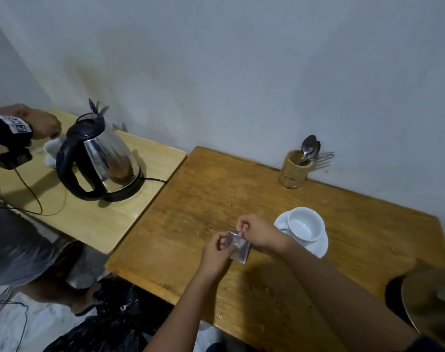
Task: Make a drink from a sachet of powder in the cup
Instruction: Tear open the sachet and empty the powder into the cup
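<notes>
A small silvery sachet point(239, 250) is held just above the brown wooden table point(196, 204), between both my hands. My left hand point(216, 252) pinches its left side. My right hand point(257, 231) pinches its top edge. An empty white cup point(305, 224) stands on a white saucer point(319, 246) just to the right of my right hand. A steel electric kettle point(102, 161) with a black handle sits on its base on the lighter table at the left.
A wooden holder point(293, 170) with spoons and a fork stands by the wall at the back. Another person's hand point(42, 124) with a black wrist device reaches behind the kettle. Black cables trail over the light table point(89, 219). A black bag point(115, 318) lies on the floor.
</notes>
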`<state>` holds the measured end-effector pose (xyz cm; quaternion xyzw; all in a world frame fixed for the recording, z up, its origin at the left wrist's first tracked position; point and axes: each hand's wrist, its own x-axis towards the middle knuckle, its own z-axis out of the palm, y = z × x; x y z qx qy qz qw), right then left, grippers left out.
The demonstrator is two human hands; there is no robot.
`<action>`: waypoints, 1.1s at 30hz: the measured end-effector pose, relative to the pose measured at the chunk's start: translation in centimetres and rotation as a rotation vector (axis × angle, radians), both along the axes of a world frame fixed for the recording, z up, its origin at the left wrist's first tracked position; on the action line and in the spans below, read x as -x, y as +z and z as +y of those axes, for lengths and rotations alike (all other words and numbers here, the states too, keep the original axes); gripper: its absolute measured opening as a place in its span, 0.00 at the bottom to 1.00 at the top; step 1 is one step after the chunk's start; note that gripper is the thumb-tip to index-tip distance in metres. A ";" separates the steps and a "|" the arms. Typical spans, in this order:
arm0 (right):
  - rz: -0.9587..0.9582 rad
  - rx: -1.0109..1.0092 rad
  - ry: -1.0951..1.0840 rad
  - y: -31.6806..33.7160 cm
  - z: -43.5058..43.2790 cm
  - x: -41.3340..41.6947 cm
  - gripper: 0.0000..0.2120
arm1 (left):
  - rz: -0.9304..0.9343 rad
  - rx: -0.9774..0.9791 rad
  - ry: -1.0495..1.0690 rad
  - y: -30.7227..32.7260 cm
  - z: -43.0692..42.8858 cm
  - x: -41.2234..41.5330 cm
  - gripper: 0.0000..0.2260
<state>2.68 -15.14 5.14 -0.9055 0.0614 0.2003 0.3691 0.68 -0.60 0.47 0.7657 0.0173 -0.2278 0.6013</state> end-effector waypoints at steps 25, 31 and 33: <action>-0.329 0.118 -0.081 15.7 -4.7 -1.6 0.07 | -0.320 0.211 -0.175 13.1 -5.3 -6.2 0.05; -0.319 0.148 -0.096 15.5 -4.9 -2.0 0.05 | -0.334 0.212 -0.189 12.8 -5.8 -6.4 0.07; -0.311 0.162 -0.103 15.1 -4.9 -2.0 0.06 | -0.328 0.210 -0.192 12.5 -5.9 -6.2 0.06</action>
